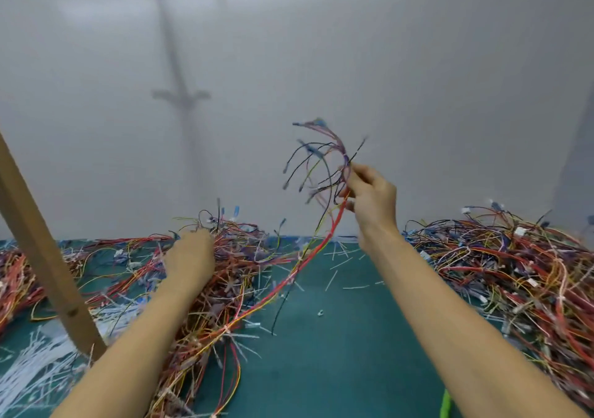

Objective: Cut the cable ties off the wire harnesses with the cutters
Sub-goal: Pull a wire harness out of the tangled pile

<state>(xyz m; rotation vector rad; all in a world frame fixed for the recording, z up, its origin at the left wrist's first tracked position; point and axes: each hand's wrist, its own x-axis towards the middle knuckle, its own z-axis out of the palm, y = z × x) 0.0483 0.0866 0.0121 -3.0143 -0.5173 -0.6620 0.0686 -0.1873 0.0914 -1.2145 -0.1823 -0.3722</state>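
Harness [340, 173] pinched in right hand [369, 199] (blurred), left hand [191, 257] on pile [239, 258], grip unclear.

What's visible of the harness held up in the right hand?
The wire harness is a thin bundle of red, yellow, black and purple wires. The right hand pinches it, raised above the green mat. Above the grip its loose ends fan out, blurred, with small terminals. Below, it trails down-left into the left pile, with white ties on it.

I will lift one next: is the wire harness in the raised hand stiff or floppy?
Probably floppy: the harness droops from the right hand into the left pile. Likely light: a pinch holds it. It may snag there.
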